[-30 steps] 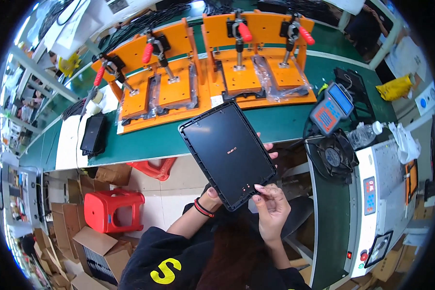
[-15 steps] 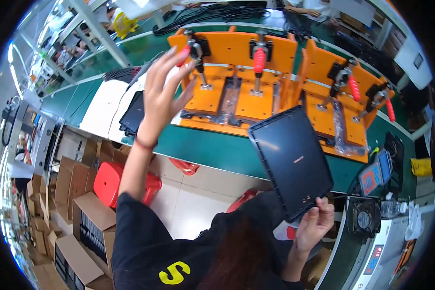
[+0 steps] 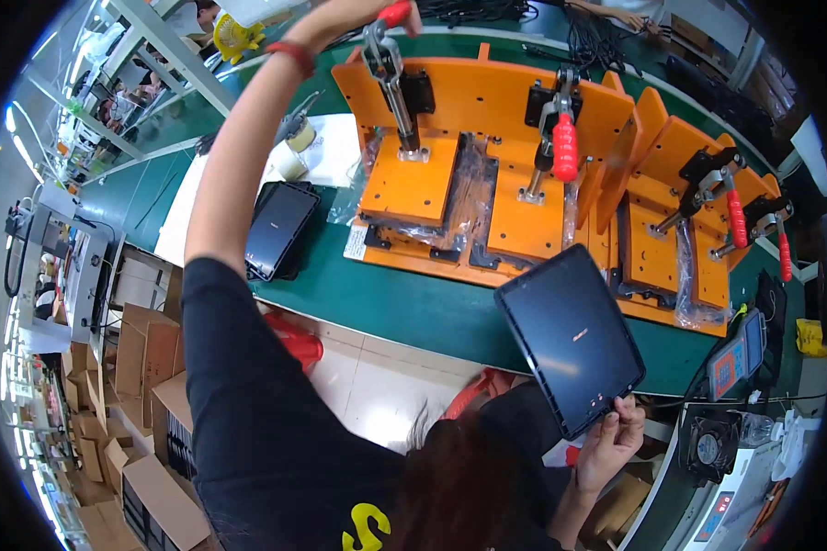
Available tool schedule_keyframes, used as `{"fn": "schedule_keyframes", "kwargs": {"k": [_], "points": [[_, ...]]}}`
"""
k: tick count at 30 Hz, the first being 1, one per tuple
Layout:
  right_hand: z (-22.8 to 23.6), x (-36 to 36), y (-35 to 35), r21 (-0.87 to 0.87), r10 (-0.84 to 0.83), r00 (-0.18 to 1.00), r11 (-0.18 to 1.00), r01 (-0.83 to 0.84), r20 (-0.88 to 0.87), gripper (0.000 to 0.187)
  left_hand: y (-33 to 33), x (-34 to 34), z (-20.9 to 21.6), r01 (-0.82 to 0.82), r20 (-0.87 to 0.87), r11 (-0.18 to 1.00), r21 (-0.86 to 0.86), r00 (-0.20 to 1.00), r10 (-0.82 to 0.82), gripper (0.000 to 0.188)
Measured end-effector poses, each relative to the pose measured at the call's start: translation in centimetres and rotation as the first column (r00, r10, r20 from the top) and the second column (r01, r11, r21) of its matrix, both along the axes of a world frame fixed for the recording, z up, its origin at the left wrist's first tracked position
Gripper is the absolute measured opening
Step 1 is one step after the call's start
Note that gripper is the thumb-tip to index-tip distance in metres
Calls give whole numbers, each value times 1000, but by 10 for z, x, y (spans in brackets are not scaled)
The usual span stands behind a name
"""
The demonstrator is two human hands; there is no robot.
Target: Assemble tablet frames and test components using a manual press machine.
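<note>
My left hand (image 3: 351,13) reaches to the upper edge of the view, its fingers wrapped round the red handle (image 3: 395,14) of the leftmost toggle clamp. Below it, the clamp's metal rod (image 3: 400,115) meets an orange press plate (image 3: 408,184). Between finger and thumb, my right hand (image 3: 610,441) pinches the lower corner of a black plastic cover (image 3: 574,344). The cover is tilted in front of the orange fixture (image 3: 459,101), its rim lined with small clips. Other red-handled toggle clamps (image 3: 565,147) stand along the fixture to the right.
Stacked black covers (image 3: 280,230) lie left of the fixture on the green bench (image 3: 386,308), beside tape rolls (image 3: 289,163). At right are a keypad device (image 3: 737,358) and a fan (image 3: 710,445). Cardboard boxes (image 3: 161,496) and a red stool (image 3: 294,342) stand below. Other people work beyond.
My left hand has risen from beside the leftmost clamp, fingers spread, to close on its red handle. That handle now points up. The cover remains in my right hand, slightly shifted in view.
</note>
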State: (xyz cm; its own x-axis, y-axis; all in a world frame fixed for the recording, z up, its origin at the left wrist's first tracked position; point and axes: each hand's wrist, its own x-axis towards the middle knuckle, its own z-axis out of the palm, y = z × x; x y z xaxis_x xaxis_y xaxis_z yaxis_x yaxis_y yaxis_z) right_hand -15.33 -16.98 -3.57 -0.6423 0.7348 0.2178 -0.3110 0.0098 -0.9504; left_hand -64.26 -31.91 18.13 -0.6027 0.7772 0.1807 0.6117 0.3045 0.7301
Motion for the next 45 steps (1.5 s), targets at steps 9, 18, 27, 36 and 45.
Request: {"fn": "schedule_keyframes", "kwargs": {"k": [9, 18, 27, 36, 45], "points": [[5, -7, 11, -82, -49, 999, 995, 50, 14, 11, -113, 24, -2, -269, -704, 868, 417, 508, 496, 31], [1, -17, 0, -136, 64, 998, 989, -64, -8, 10, -117, 211, -229, -633, 482, 706, 317, 749, 455, 14], [-3, -14, -8, -99, 68, 998, 993, -67, 12, 10, -60, 198, -255, -705, 795, 492, 511, 605, 41, 13], [-4, -11, -11, -113, 170, 983, 980, -162, 63, 12, -70, 218, -251, -812, 861, 469, 348, 474, 182, 21], [-46, -54, -67, 61, 95, 989, 993, -103, 114, 16, -199, 309, -162, -811, 588, 585, 21, 483, 649, 12]]}}
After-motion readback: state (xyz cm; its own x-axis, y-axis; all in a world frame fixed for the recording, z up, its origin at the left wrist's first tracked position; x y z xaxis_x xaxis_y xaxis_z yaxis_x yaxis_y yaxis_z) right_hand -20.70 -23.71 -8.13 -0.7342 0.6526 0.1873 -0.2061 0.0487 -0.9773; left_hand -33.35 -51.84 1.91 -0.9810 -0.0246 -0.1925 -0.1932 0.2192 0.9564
